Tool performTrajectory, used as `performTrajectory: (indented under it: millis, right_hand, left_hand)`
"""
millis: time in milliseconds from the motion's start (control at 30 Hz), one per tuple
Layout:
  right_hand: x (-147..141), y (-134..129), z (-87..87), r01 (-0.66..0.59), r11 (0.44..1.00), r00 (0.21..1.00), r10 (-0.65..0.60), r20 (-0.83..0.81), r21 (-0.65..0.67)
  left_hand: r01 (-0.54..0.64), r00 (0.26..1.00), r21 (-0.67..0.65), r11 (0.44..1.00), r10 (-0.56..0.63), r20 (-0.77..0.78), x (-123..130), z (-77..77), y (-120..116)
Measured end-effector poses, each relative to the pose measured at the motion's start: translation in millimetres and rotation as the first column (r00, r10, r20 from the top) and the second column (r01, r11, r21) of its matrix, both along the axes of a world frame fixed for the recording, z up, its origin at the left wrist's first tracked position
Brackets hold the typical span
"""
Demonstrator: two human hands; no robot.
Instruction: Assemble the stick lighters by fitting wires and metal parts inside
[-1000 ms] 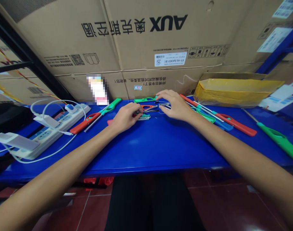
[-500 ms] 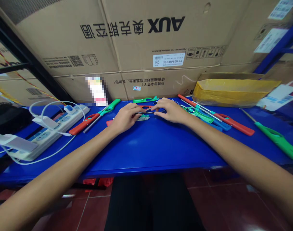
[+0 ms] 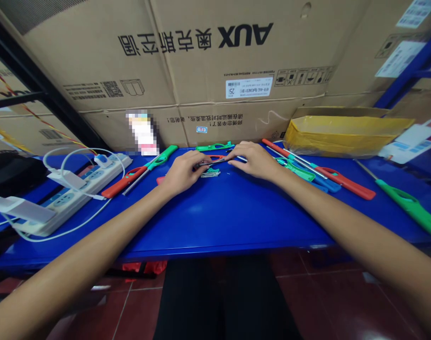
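A thin dark rod [image 3: 218,162] spans the gap between my hands, low over the blue table. My left hand [image 3: 184,174] is closed, pinching its left end between thumb and fingers. The fingertips of my right hand [image 3: 252,159] close on the other end; its exact shape there is too small to make out. Behind the rod lie a red lighter casing [image 3: 212,157] and a green lighter casing [image 3: 213,147]. Small green and metal parts [image 3: 211,173] rest just beside my left fingertips. A red piece [image 3: 160,180] is partly covered by my left hand.
Left are a red stick lighter [image 3: 125,183], a green one [image 3: 164,157] and a power strip [image 3: 73,198] with white cables. Right lie a green casing [image 3: 297,171], blue pieces [image 3: 330,185], a red lighter [image 3: 346,182] and a green lighter [image 3: 408,205]. A yellow package [image 3: 346,134] stands behind.
My right hand has shifted slightly up, and its fingers have drawn closer together at the rod. The left hand stays nearly in place. Nothing else has visibly moved.
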State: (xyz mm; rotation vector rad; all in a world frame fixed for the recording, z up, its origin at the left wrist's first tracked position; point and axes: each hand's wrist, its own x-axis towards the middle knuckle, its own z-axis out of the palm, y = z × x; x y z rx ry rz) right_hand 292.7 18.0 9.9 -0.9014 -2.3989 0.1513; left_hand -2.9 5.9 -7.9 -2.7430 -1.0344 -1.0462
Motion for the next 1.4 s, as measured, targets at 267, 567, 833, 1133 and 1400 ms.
performTrajectory:
  millis: [267,567,833,1133,1400]
  right_hand:
    - [1.2,1.4,0.6,0.038,0.999,0.999,-0.038,-0.019,0.008]
    - [6.8,6.0,-1.1,0.137,0.99,0.991,-0.137,-0.001,-0.031]
    - [4.6,2.9,0.0,0.137,0.99,0.991,-0.137,0.01,-0.022]
    - [2.6,4.2,-3.3,0.179,0.984,0.982,-0.179,0.064,0.013]
    - [-1.3,2.8,-7.0,0.181,0.983,0.98,-0.182,0.085,0.014]
  left_hand:
    - [-0.075,0.997,-0.044,0.996,0.075,-0.005,-2.6,4.7,1.2]
    - [-0.104,0.994,-0.106,0.989,0.105,0.004,-8.5,6.2,5.7]
    - [-0.131,0.989,-0.08,0.988,0.135,0.055,-6.4,8.5,2.7]
    - [-0.116,0.993,-0.096,0.989,0.117,0.005,-3.1,7.9,1.7]
    - [-0.103,0.994,-0.106,0.989,0.105,0.014,-3.7,4.6,5.9]
